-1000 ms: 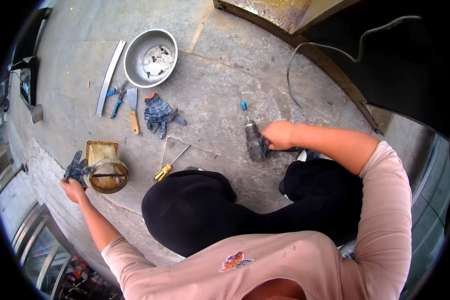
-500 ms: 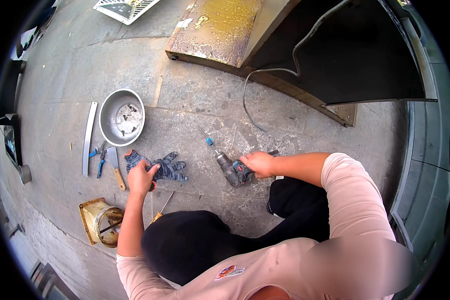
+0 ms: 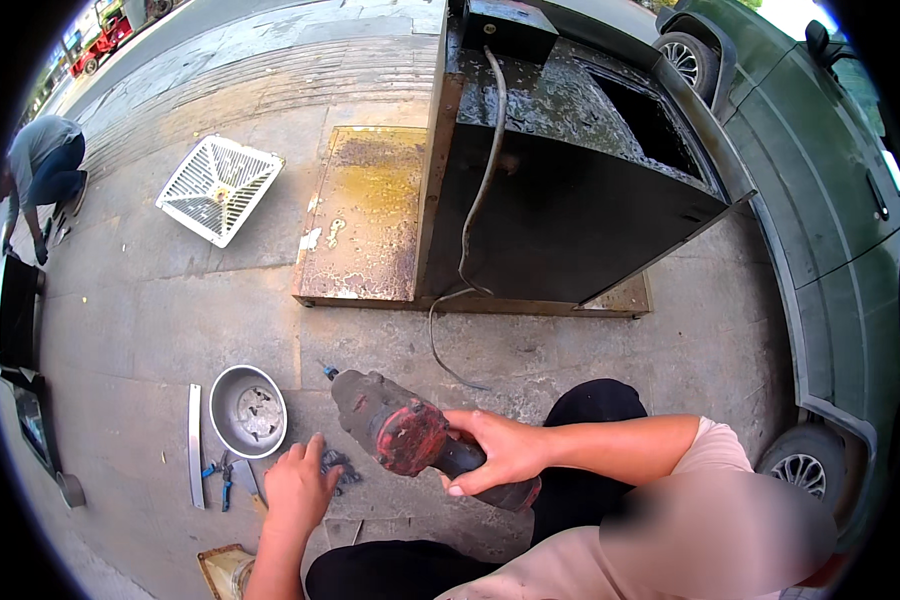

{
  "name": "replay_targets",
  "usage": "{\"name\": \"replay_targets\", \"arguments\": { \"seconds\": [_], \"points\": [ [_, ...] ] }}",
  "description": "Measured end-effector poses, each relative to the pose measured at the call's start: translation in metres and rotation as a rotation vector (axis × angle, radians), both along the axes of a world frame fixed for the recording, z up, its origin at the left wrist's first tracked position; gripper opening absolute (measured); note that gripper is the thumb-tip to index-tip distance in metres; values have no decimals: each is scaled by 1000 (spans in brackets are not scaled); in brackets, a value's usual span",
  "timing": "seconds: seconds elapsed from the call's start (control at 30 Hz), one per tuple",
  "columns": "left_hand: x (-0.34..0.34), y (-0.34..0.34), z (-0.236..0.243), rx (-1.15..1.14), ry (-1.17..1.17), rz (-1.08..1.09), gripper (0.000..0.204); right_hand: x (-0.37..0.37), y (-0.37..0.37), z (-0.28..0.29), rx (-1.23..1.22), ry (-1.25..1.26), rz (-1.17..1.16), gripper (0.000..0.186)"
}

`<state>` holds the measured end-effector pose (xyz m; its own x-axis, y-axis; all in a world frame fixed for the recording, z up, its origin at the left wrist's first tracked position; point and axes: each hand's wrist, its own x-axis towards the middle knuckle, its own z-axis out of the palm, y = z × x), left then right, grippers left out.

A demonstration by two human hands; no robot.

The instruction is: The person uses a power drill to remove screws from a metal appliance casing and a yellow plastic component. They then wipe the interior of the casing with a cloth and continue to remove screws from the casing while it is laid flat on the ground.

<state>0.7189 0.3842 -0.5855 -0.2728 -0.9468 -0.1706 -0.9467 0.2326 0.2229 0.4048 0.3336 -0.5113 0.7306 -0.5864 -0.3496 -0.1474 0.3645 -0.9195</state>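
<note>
My right hand (image 3: 510,447) is wrapped round the handle of a cordless drill (image 3: 410,432), lifted off the ground with its blue-tipped bit (image 3: 330,372) pointing away to the upper left. My left hand (image 3: 298,487) is held with its fingers apart and nothing visible in it. Just beyond it lies a grey knitted glove (image 3: 346,473), partly hidden by the hand. Near that hand are a scraper (image 3: 244,476), blue-handled pliers (image 3: 226,484), a flat metal strip (image 3: 196,450) and a round metal bowl (image 3: 217,412) with dark bits inside.
Ahead stands a large rusty metal appliance with a black panel (image 3: 540,220) and a hanging grey cable (image 3: 495,130). A white grille (image 3: 206,205) lies further left. Another person (image 3: 48,165) bends down at far left. A green vehicle (image 3: 820,210) borders the right. A yellowed square-rimmed container (image 3: 215,570) sits lower left.
The drill has been raised from near the ground toward me. My left hand has let go of the glove. The view has tilted up, showing more of the appliance and street.
</note>
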Motion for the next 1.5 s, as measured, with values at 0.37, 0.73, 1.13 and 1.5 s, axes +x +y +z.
{"name": "replay_targets", "arguments": {
  "seconds": [0.37,0.73,1.13,1.5],
  "points": [
    [-74,63,17,404,138,-19,19,3,-34,-23,235,-97,149,43],
    [-113,86,25,637,147,-3,19,-15,21,-40,-119,103,1,43],
    [-191,154,132,548,410,347,20,-86,108,40,139,350,14,56],
    [-282,-19,344,556,1367,1113,31,-184,20,274,-141,170,-388,44]
  ]
}}
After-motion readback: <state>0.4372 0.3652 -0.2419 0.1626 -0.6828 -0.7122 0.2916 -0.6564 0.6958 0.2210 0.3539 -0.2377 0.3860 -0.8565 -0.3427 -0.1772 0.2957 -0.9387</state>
